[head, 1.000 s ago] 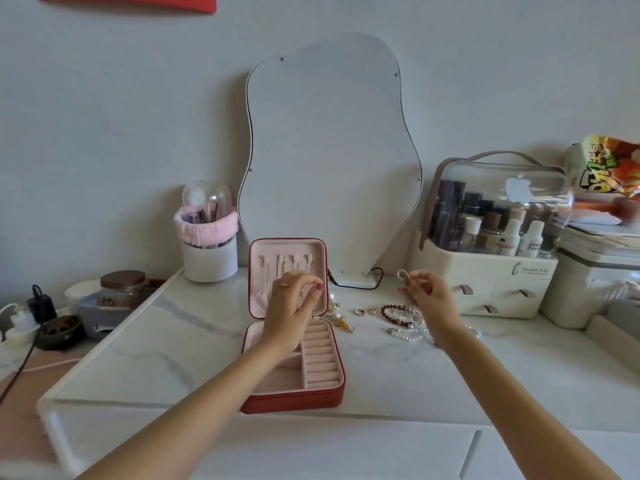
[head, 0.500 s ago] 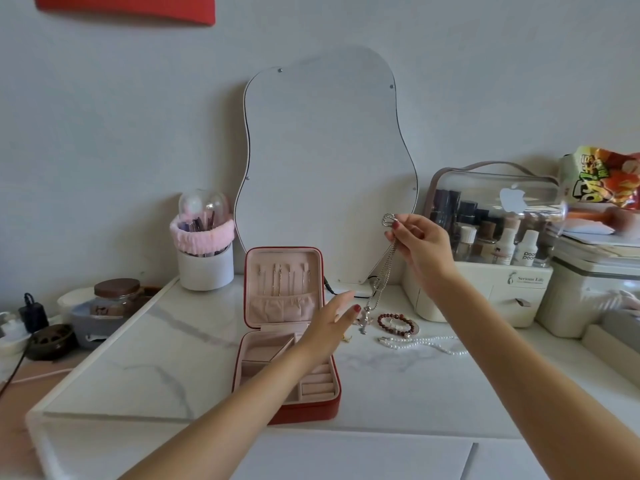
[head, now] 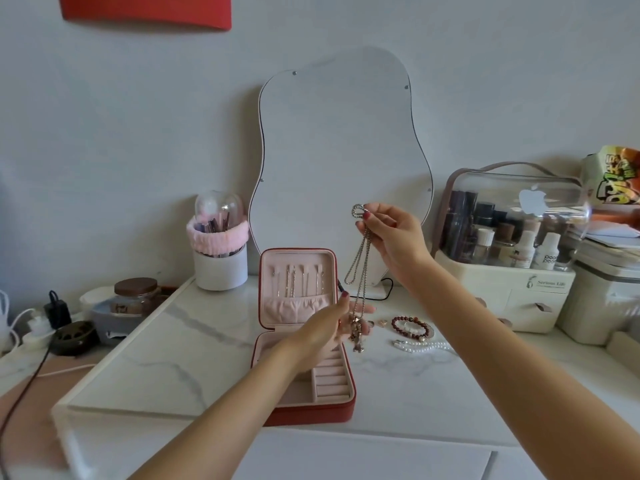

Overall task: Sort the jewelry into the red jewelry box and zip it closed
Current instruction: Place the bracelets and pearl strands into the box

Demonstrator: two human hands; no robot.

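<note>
White marble tabletop [head: 194,344], grey wall [head: 104,133]

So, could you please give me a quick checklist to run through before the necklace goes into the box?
1. Red jewelry box open, lid upright: ok.
2. Right hand pinches the top of the silver necklace: ok.
3. Left hand steadies the pendant end: ok.
4. Chain hangs free of tangles: cannot tell.
5. Free hook in the lid: cannot tell; some hold chains.
6. Red bead bracelet and pearl strand sorted: not ok, both on the tabletop.
</note>
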